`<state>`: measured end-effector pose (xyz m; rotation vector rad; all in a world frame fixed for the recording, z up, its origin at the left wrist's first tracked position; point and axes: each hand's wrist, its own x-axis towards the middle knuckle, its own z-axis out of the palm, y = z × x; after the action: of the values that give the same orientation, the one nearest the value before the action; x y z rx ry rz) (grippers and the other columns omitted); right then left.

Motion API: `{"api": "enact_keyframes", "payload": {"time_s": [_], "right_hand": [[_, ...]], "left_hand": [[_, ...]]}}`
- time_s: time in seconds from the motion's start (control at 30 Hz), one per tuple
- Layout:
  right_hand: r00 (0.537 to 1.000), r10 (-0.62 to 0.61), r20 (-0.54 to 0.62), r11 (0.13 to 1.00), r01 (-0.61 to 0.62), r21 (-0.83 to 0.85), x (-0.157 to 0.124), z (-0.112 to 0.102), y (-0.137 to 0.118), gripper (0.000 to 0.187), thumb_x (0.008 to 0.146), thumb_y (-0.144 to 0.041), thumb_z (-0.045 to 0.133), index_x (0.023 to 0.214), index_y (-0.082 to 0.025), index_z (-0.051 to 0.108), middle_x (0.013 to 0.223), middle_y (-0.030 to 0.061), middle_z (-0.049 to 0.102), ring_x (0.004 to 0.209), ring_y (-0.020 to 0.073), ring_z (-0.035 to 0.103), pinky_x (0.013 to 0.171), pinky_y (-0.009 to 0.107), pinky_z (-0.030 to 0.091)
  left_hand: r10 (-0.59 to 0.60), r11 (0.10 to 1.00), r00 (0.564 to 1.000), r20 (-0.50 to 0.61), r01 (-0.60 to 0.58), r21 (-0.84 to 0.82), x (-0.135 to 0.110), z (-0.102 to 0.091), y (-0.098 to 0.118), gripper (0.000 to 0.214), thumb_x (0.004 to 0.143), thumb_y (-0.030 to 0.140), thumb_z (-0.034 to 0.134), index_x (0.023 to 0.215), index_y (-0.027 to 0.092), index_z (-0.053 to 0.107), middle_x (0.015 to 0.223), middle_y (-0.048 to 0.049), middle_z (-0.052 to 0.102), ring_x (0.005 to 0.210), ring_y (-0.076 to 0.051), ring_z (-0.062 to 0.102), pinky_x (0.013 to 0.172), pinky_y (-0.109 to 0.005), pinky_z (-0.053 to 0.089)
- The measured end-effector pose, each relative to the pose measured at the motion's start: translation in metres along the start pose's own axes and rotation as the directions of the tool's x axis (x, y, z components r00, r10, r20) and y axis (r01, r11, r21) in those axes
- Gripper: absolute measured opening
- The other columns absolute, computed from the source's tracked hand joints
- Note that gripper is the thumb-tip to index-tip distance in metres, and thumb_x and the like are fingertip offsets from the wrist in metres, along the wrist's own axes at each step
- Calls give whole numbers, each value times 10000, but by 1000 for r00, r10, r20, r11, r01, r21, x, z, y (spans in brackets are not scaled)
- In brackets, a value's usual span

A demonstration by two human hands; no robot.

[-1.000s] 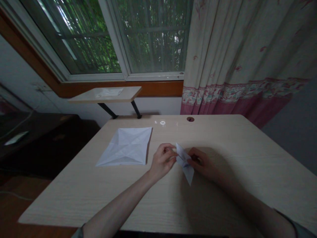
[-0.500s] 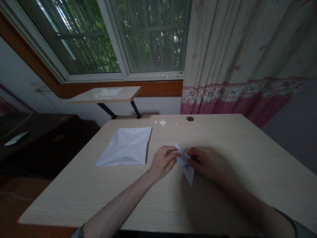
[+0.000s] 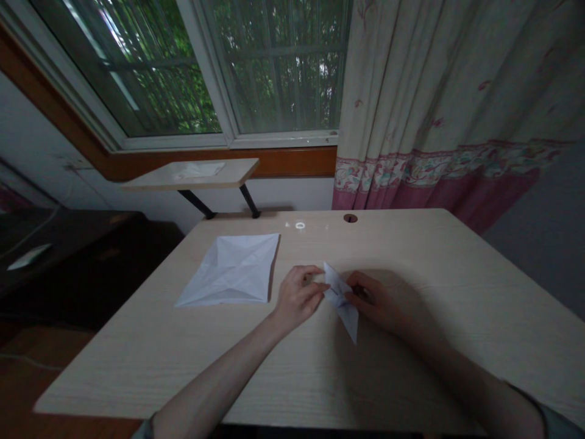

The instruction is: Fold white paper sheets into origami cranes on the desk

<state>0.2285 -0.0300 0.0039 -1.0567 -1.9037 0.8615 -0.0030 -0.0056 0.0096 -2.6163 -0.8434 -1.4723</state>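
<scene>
The right grip [image 3: 372, 302] is closed on a folded white paper [image 3: 346, 308], thumb and fingers pinching its right side. The left grip [image 3: 297, 297] reaches the paper's left side, index finger and thumb parted; whether it pinches the edge, I cannot tell. The paper stands around the middle of the counter [image 3: 274, 372], between front and back edges, one point towards the front edge. Faint dark lines near its centre are too small to read. Left of the hands, a creased white sheet [image 3: 237, 268] lies spread towards the counter's left edge. Near the back edge are a small white ring mark [image 3: 300, 225], illegible, and a dark round disc [image 3: 350, 218]. A raised shelf [image 3: 237, 174] stands at the back left corner, carrying something thin and whitish.
</scene>
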Motion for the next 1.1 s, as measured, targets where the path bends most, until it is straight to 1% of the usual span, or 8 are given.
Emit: {"api": "enact_keyframes", "payload": {"time_s": [0.17, 0.3, 0.4, 0.53, 0.67, 0.83, 0.97, 1.1], "right_hand": [[1000, -15, -13, 999, 15, 34, 0, 0, 1, 169, 925, -355, 545, 813, -230, 539, 738, 2, 537, 643, 158, 490, 583, 289, 396], [1000, 9, 9, 1000, -9, 15, 1, -1, -1, 185, 927, -390, 545, 822, -237, 544, 728, 2, 540, 638, 160, 492, 581, 289, 396], [1000, 3, 12, 1000, -3, 14, 1, -2, -2, 224, 926, -430, 544, 812, -237, 540, 723, -2, 536, 631, 156, 489, 577, 284, 396], [1000, 17, 18, 1000, -17, -9, 1, -1, -4, 253, 921, -451, 552, 798, -231, 539, 723, -4, 536, 630, 154, 487, 573, 282, 395], [1000, 10, 16, 1000, -9, -20, 1, -1, -6, 238, 922, -429, 558, 794, -229, 539, 712, -7, 532, 616, 149, 485, 565, 278, 390], [999, -26, 19, 998, 27, -48, 0, 0, -3, 246, 941, -419, 528, 786, -228, 531, 714, -5, 530, 622, 149, 491, 570, 278, 402], [999, -20, 26, 996, 22, -84, 0, -1, -2, 233, 920, -398, 559, 770, -228, 505, 687, -20, 511, 590, 139, 464, 538, 267, 381], [999, -44, 21, 995, 46, -94, 0, 0, -7, 200, 906, -360, 576, 768, -231, 511, 678, -23, 503, 595, 141, 459, 535, 270, 370]], "left_hand": [[13, 999, 1000, -2, -13, 33, -2, 3, 0, 126, 888, 192, 613, 848, 213, 730, 1074, -76, 649, 961, -201, 603, 744, -326, 546], [43, 998, 999, -15, -42, 39, -2, 1, 1, 131, 900, 190, 600, 934, 220, 723, 1074, -76, 657, 969, -200, 616, 770, -342, 554], [69, 997, 998, 8, -69, 17, -1, -2, 3, 160, 909, 214, 604, 1020, 239, 717, 1083, -74, 658, 970, -201, 624, 801, -360, 554], [42, 999, 999, 34, -42, 8, 2, -3, 4, 180, 887, 223, 626, 1043, 236, 716, 1085, -76, 657, 964, -205, 624, 812, -367, 549], [19, 1000, 1000, 25, -18, -14, 4, -3, 6, 146, 857, 230, 652, 990, 221, 711, 1070, -76, 660, 961, -210, 621, 813, -372, 547], [63, 998, 997, 32, -63, -8, 3, -4, 7, 91, 874, 253, 637, 925, 204, 694, 1080, -88, 669, 953, -214, 625, 782, -375, 547], [78, 997, 995, 69, -77, -15, 2, -4, 7, 116, 931, 269, 601, 956, 211, 698, 1086, -87, 672, 964, -209, 632, 777, -362, 549], [75, 997, 995, 60, -74, -26, 3, -4, 7, 128, 949, 287, 590, 1008, 208, 671, 1078, -86, 675, 957, -205, 642, 774, -353, 554]]}}
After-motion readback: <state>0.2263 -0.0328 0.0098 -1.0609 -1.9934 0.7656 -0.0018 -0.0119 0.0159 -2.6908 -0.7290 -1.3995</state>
